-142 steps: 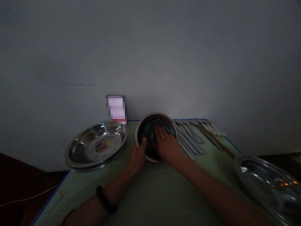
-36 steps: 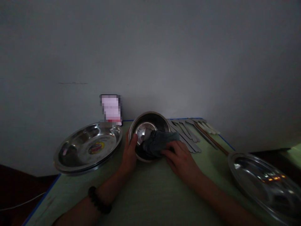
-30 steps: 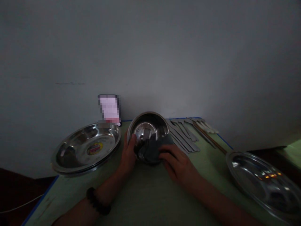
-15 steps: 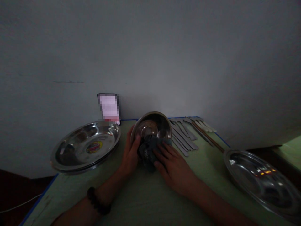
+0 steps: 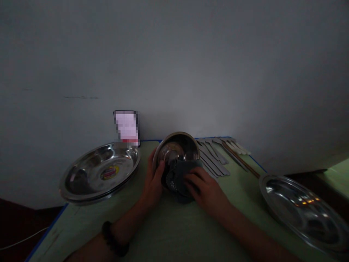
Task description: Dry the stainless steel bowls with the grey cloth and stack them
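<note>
One steel bowl [image 5: 188, 143] tilts over the tabletop [image 5: 174, 229], its left side clasped by the left grip [image 5: 154, 183]. Dark cloth [image 5: 181, 178], pinched by the right grip [image 5: 208, 189], covers part of the bowl's near rim. Left of the bowl lie stacked basins [image 5: 92, 183]; right of it, metal utensils [image 5: 216, 164].

And it's gleaming metal on the bowl [image 5: 189, 147], smooth and glossy, against soft, matt cloth [image 5: 182, 178]! Polished metal too on the stacked basins [image 5: 89, 186], bright highlights on the shiny metal tray [image 5: 289, 205], greyer, duller metal on the cutlery [image 5: 214, 163], brown wood-like chopsticks [image 5: 242, 160], smooth counter [image 5: 163, 233], matt wall [image 5: 174, 65]!
</note>
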Demonstrator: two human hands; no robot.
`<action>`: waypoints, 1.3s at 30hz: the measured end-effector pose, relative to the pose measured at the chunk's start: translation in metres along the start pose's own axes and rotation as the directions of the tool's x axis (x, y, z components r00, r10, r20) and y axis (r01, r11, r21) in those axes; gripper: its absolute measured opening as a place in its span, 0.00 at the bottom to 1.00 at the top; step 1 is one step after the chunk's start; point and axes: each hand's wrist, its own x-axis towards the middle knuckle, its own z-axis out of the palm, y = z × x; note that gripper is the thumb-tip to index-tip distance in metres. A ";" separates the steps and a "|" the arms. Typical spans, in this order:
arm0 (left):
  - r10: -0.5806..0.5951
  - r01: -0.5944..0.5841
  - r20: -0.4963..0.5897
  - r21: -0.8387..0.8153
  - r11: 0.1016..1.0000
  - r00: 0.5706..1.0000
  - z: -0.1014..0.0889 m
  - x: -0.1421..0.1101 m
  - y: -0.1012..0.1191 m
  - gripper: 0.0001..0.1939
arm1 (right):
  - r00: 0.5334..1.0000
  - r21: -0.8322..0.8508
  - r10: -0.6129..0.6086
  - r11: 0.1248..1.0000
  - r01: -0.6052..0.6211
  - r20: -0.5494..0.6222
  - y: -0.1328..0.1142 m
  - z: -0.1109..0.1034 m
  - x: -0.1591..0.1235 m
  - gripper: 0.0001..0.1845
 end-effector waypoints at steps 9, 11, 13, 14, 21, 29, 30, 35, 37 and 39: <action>0.018 -0.019 0.024 0.035 0.999 1.000 0.001 -0.003 0.008 0.26 | 0.959 -0.096 0.280 0.956 -0.275 0.034 0.007 0.004 0.000 0.16; 0.001 -0.001 -0.004 0.035 0.999 1.000 0.001 -0.002 0.009 0.27 | 0.965 -0.080 0.260 0.962 -0.260 -0.012 0.011 0.005 -0.003 0.21; -0.052 0.052 -0.041 0.021 0.998 0.998 0.000 0.000 0.009 0.28 | 0.974 -0.064 0.220 0.973 -0.223 -0.054 0.015 0.006 -0.004 0.24; -0.078 0.078 -0.060 0.004 0.997 0.995 0.000 0.000 0.008 0.29 | 0.975 -0.053 0.207 0.976 -0.211 -0.077 0.016 0.007 -0.004 0.24; -0.017 0.008 -0.107 -0.084 0.996 0.994 -0.001 -0.006 -0.001 0.29 | 0.871 0.216 0.363 0.928 -0.305 -0.330 0.018 0.007 0.014 0.04; -0.015 0.021 0.038 -0.173 0.985 0.999 0.001 -0.012 0.005 0.28 | 0.857 0.191 0.359 0.932 -0.309 -0.369 0.028 0.023 0.025 0.15; -0.017 0.024 0.042 -0.175 0.984 0.999 0.002 -0.012 0.006 0.29 | 0.858 0.180 0.362 0.931 -0.317 -0.364 0.032 0.022 0.027 0.15; -0.051 0.053 0.024 -0.109 0.993 0.998 0.004 -0.014 0.007 0.32 | 0.878 0.117 0.322 0.947 -0.300 -0.355 0.050 0.005 0.054 0.18; -0.059 0.062 0.037 -0.077 0.995 0.998 0.005 -0.014 0.007 0.33 | 0.922 0.056 0.228 0.973 -0.222 -0.313 0.049 -0.005 0.070 0.20; -0.041 0.046 0.073 -0.068 0.997 0.996 0.004 -0.014 0.006 0.32 | 0.967 -0.001 0.108 0.994 -0.111 -0.229 0.041 -0.014 0.086 0.20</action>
